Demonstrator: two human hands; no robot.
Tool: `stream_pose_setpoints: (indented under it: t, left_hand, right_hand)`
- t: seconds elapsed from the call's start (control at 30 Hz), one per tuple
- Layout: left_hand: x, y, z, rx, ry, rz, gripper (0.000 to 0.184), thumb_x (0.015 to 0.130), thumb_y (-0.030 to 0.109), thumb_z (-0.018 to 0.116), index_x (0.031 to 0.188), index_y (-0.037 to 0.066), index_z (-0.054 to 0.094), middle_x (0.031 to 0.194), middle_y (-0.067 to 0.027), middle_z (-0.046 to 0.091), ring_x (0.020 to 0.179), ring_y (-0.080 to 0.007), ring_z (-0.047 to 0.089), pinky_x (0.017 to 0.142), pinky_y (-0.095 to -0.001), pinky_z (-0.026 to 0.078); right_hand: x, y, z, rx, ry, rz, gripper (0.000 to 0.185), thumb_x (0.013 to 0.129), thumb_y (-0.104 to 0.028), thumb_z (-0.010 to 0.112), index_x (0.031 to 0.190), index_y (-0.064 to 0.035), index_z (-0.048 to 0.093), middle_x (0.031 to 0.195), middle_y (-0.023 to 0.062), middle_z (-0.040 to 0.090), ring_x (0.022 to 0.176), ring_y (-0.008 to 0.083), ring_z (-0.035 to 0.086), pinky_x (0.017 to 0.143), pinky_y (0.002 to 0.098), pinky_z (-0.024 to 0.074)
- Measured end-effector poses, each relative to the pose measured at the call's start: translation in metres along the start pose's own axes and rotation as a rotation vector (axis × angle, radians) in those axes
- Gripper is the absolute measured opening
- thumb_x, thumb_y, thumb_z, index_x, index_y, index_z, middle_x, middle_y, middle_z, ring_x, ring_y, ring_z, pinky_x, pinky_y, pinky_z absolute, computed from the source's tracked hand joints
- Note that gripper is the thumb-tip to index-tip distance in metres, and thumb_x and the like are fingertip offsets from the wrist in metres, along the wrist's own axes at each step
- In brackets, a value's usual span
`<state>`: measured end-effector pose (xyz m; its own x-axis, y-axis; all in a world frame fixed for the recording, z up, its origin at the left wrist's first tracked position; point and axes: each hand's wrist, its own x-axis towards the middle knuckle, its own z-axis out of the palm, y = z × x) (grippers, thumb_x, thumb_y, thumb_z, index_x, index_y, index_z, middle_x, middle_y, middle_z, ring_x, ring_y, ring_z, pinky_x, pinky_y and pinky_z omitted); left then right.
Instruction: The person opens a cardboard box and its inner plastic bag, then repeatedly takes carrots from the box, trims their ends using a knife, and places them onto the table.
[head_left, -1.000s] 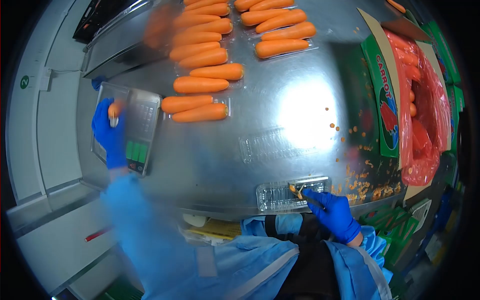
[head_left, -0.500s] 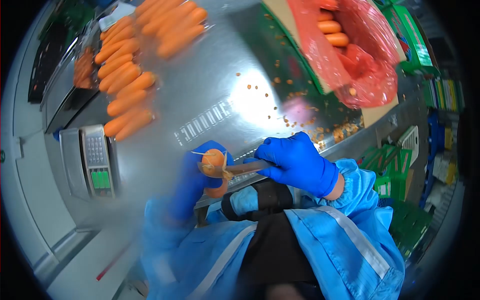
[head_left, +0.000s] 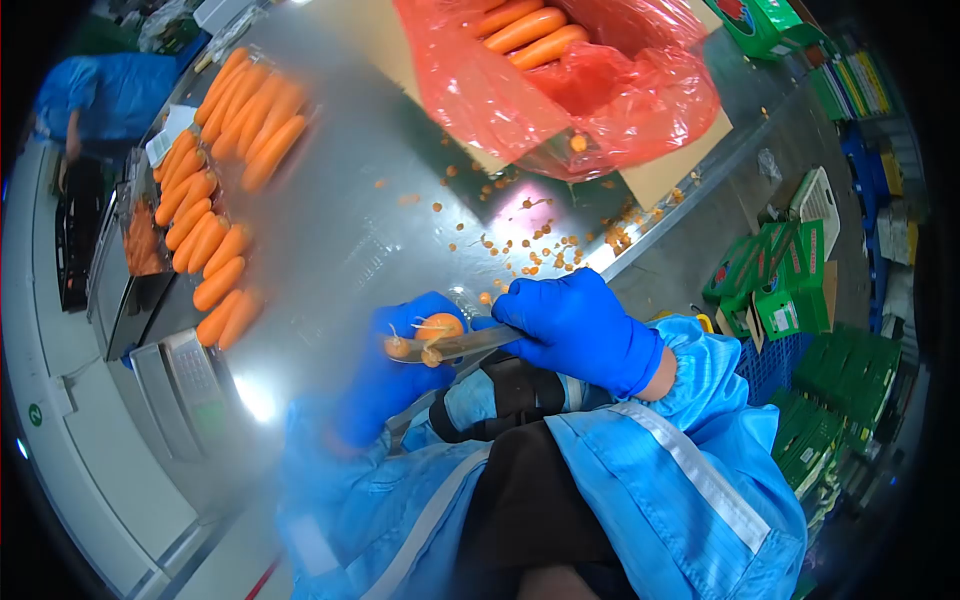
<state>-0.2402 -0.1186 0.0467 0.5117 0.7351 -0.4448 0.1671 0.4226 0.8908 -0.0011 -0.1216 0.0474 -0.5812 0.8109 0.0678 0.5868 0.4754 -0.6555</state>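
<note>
In a blue glove, my left hand (head_left: 385, 370) is wrapped round a carrot (head_left: 438, 326), whose end faces up. My right hand (head_left: 585, 332), also gloved in blue, grips a knife (head_left: 475, 343). The blade reaches left across the carrot end, with small cut carrot bits lying on or against it. The knife handle is hidden inside my right fingers. Small orange trimmings (head_left: 545, 255) lie scattered on the metal table (head_left: 370, 220) beyond my hands.
Rows of carrots (head_left: 205, 235) lie at the left, beside a scale (head_left: 180, 390). A box lined with a red bag (head_left: 640, 110) holds carrots at the top. Another person's blue sleeve (head_left: 110, 90) shows at the upper left. Green boxes (head_left: 785, 280) stand at right.
My left hand has come from the scale to the knife, bringing a carrot with it. The view has turned toward the right, and a small cut end now sits at the blade's tip.
</note>
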Motion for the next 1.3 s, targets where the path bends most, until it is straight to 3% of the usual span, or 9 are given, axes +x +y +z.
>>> stream_pose_setpoints:
  t: [0.13,0.23,0.4,0.5,0.63,0.73,0.87,1.1,1.3]
  left_hand:
    - [0.017,0.009,0.016,-0.075,-0.067,0.04,0.036,0.064,0.016,0.073,0.096,0.002,0.063,0.083,-0.0061,0.062,0.076,-0.0141,0.058,0.072,-0.0277,0.045]
    - [0.027,-0.003,0.011,-0.232,-0.112,0.159,0.038,0.062,0.019,0.07,0.092,-0.002,0.059,0.082,-0.0136,0.062,0.072,-0.0243,0.061,0.068,-0.0348,0.05]
    - [0.043,-0.031,-0.017,-0.828,-0.071,0.301,0.041,0.067,0.031,0.065,0.09,0.001,0.049,0.08,-0.0143,0.053,0.063,-0.0336,0.055,0.062,-0.0441,0.048]
    - [0.043,-0.042,-0.041,-0.889,0.05,0.445,0.053,0.085,0.055,0.063,0.102,0.007,0.05,0.087,-0.0067,0.05,0.073,-0.0244,0.053,0.069,-0.0378,0.046]
    - [0.033,-0.029,-0.063,-0.946,0.641,0.329,0.036,0.072,0.033,0.059,0.091,0.004,0.05,0.082,-0.0097,0.051,0.067,-0.0296,0.052,0.067,-0.0418,0.045]
    - [0.027,-0.036,-0.081,-0.476,0.782,0.302,0.033,0.071,0.029,0.062,0.089,0.003,0.054,0.082,-0.0091,0.056,0.069,-0.029,0.056,0.065,-0.0414,0.047]
    - [0.034,-0.074,-0.115,1.141,0.85,0.154,0.032,0.072,0.026,0.066,0.091,0.001,0.058,0.083,-0.0163,0.063,0.074,-0.0363,0.062,0.066,-0.0423,0.049]
    - [0.068,-0.147,-0.141,1.112,0.715,-0.167,0.038,0.075,0.031,0.068,0.102,0.005,0.061,0.091,-0.0215,0.065,0.089,-0.0421,0.063,0.075,-0.0465,0.051]
    - [0.058,-0.147,-0.123,1.047,0.703,0.017,0.046,0.071,0.021,0.073,0.111,0.004,0.06,0.108,-0.0187,0.063,0.1,-0.0382,0.061,0.085,-0.0437,0.049]
  right_hand:
    - [-0.015,0.018,-0.001,-0.019,0.146,0.052,0.009,0.081,-0.021,0.067,0.084,-0.0138,0.062,0.073,0.0066,0.061,0.065,0.0273,0.064,0.054,0.037,0.0495]
    - [-0.039,0.097,0.026,0.275,0.075,0.57,0.015,0.086,-0.023,0.066,0.08,-0.0098,0.068,0.07,0.0068,0.066,0.061,0.0239,0.066,0.056,0.0326,0.0509]
    - [-0.055,0.094,0.035,0.68,0.049,0.759,0.031,0.091,-0.032,0.064,0.082,-0.0036,0.072,0.068,0.0089,0.069,0.06,0.0169,0.067,0.059,0.0298,0.0514]
    - [-0.052,0.096,0.034,0.609,0.075,0.711,0.032,0.091,-0.034,0.063,0.086,-0.0034,0.073,0.069,0.009,0.069,0.062,0.0168,0.067,0.061,0.0305,0.0514]
    - [-0.056,0.1,0.028,0.45,0.062,0.634,0.024,0.091,-0.022,0.066,0.092,0.0008,0.072,0.077,0.0091,0.071,0.064,0.0118,0.066,0.063,0.0277,0.0511]
    - [-0.058,0.092,0.021,0.598,0.003,0.665,0.023,0.089,-0.025,0.066,0.09,-0.0033,0.073,0.079,0.0094,0.071,0.07,0.0158,0.069,0.065,0.0284,0.0517]
    - [-0.038,0.058,-0.024,0.908,-0.019,0.676,0.016,0.087,-0.016,0.069,0.094,-0.0033,0.073,0.078,0.0092,0.071,0.071,0.0136,0.069,0.068,0.0268,0.0532]
    - [0.02,0.077,-0.142,0.198,0.134,0.413,0.015,0.088,-0.008,0.068,0.1,-0.0002,0.072,0.084,0.0092,0.071,0.079,0.0154,0.07,0.071,0.0267,0.0543]
    - [0.104,0.183,-0.192,-0.251,0.287,0.28,0.025,0.084,-0.036,0.069,0.09,-0.0121,0.071,0.081,0.0141,0.067,0.071,0.0363,0.064,0.062,0.0399,0.0501]
